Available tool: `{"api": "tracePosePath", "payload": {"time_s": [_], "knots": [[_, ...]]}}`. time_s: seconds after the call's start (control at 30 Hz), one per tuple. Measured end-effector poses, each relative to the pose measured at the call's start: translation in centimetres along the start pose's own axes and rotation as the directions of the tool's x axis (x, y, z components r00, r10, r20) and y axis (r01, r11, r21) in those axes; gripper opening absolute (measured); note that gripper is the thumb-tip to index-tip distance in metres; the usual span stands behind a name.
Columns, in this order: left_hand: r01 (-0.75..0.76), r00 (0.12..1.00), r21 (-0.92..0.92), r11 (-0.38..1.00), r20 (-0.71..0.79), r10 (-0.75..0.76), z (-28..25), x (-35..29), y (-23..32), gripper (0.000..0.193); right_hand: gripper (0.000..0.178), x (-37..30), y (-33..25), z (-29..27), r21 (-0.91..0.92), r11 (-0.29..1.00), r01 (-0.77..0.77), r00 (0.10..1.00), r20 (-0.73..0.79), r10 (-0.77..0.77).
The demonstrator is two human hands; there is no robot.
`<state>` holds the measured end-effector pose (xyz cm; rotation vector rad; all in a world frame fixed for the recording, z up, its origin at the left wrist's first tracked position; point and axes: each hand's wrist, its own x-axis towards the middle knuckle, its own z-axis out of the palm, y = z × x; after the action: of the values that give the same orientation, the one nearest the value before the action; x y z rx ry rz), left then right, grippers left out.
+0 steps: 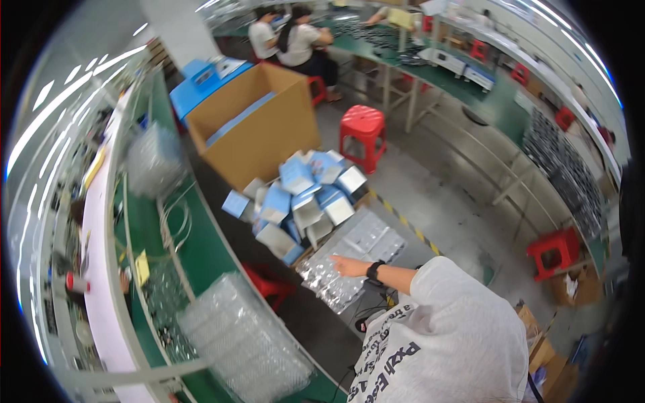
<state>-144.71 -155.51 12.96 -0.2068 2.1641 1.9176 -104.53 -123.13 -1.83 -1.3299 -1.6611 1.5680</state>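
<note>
My right hand (351, 267), with a black watch on the wrist, reaches in from the right over a stack of shiny silver plastic bags (366, 236). Its fingers look stretched out, and I see nothing held in them. Whether the fingertips touch the top bag I cannot tell. Just beyond the bags lies a jumbled heap of blue and white boxes (297, 178), some with open ends. My left hand is not in view.
Behind the heap stands a big open cardboard carton (269, 127). Bubble-wrapped packs (245, 339) lie on the long green bench (211, 252) at left. Red stools (363, 131) stand about. Two seated people (295, 40) work at the far green table.
</note>
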Motion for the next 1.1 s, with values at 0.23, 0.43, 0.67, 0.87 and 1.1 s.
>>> {"api": "tracePosePath", "payload": {"time_s": [0.23, 0.43, 0.67, 0.87, 1.1], "knots": [[-0.815, 0.328, 0.579, 0.008, 0.449, 0.831, 11.1, -13.7, 1.0, 0.06, 0.036, -20.5, 5.7, -21.8, 0.188, 0.969, -0.161, 0.798, -0.553, 0.24], [-0.93, 0.073, -0.2, 0.31, 0.722, 0.687, 26.5, -33.4, -3.3, 0.064, 0.032, -35.8, 11.6, -30.0, 0.432, 0.899, -0.075, 0.586, -0.71, 0.39], [-0.758, -0.39, -0.49, 0.429, 0.869, 0.304, 37.8, -54.1, -13.4, 0.049, 0.028, -54.8, 14.9, -36.8, 0.575, 0.816, 0.056, 0.098, -0.817, 0.569], [-0.724, -0.599, -0.469, 0.506, 0.791, -0.125, 43.4, -62.6, -19.0, 0.037, 0.028, -63.8, 18.0, -37.0, 0.619, 0.716, 0.323, -0.178, -0.703, 0.689], [-0.721, -0.562, -0.172, 0.671, 0.711, -0.422, 53.6, -70.0, -24.2, 0.023, 0.028, -65.5, 19.3, -38.5, 0.724, 0.584, 0.367, -0.22, -0.542, 0.811]]}}
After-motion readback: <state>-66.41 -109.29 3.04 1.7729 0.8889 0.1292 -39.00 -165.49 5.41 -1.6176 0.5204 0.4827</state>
